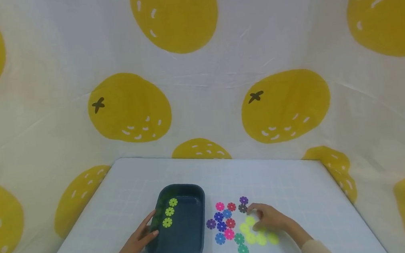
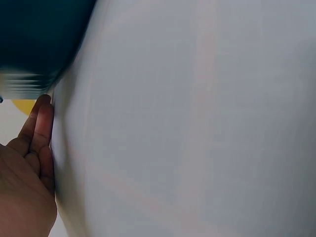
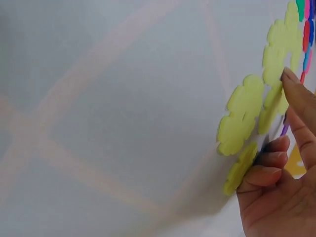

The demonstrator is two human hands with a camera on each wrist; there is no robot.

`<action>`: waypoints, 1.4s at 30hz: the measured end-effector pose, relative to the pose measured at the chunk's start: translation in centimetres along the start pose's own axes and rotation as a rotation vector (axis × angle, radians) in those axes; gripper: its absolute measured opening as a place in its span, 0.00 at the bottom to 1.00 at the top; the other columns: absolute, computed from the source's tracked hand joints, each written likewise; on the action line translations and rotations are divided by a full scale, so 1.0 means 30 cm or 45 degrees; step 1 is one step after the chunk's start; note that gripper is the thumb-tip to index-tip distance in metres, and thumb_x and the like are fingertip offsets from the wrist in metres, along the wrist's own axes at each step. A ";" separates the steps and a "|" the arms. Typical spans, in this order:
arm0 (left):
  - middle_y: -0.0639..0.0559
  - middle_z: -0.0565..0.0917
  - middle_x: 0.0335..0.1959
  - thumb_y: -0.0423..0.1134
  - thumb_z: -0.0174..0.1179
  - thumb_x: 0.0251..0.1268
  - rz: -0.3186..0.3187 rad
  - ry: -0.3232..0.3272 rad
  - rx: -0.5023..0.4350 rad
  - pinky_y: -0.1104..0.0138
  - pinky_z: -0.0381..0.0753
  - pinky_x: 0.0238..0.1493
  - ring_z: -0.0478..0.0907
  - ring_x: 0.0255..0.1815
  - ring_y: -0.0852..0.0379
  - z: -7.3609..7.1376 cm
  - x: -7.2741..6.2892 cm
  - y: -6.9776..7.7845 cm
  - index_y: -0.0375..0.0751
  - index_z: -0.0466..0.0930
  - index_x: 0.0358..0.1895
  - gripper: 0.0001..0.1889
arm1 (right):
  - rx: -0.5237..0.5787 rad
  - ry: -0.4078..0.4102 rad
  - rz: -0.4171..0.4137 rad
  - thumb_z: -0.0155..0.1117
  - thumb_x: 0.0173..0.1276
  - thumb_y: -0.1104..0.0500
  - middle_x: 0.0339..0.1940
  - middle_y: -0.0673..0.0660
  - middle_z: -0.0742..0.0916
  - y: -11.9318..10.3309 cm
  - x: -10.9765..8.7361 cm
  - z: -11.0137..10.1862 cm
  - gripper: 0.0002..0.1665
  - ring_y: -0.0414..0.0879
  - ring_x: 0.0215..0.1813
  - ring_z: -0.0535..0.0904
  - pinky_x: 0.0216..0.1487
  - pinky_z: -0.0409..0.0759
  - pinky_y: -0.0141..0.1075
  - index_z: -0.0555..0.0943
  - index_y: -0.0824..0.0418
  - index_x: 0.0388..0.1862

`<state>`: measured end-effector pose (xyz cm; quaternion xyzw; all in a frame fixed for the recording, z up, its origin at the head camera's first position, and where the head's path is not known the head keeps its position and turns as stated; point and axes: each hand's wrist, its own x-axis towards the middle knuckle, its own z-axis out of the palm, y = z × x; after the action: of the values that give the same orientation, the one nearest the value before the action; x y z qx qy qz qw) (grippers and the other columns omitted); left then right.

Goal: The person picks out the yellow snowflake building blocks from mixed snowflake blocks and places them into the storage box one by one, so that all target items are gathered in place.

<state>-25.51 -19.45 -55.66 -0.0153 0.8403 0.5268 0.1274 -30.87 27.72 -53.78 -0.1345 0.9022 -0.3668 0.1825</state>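
Observation:
Several flower-shaped plastic discs lie on the white cloth in the head view. Near the lime-yellow flower discs (image 1: 261, 239) my right hand (image 1: 270, 218) reaches down, thumb and index finger spread apart. The thumb (image 3: 292, 89) is right at a yellow disc in the right wrist view, and the other fingers are bent inward. My left hand (image 1: 138, 240) touches the left side of a dark teal tray (image 1: 182, 249) with extended fingers. Three yellow discs (image 1: 169, 211) lie in a row inside the tray. In the left wrist view, straight fingers (image 2: 44, 121) reach to its underside edge.
Pink, red, blue, purple and green discs (image 1: 239, 238) lie between the tray and the yellow ones. A black disc (image 1: 243, 208) is beside my right index fingertip. Behind the table (image 1: 148, 167) hangs a white curtain (image 1: 204, 102) printed with yellow fruit.

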 end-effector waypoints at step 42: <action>0.32 0.52 0.79 0.54 0.58 0.71 0.045 -0.033 -0.010 0.37 0.70 0.64 0.56 0.73 0.24 -0.006 0.003 -0.013 0.55 0.49 0.80 0.40 | 0.654 0.068 0.323 0.69 0.66 0.60 0.38 0.63 0.90 -0.215 -0.020 0.028 0.23 0.52 0.39 0.90 0.40 0.87 0.37 0.78 0.75 0.54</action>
<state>-25.56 -19.78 -55.95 0.0059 0.8365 0.5325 0.1290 -29.25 22.95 -49.63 0.0396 0.7940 -0.5609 0.2311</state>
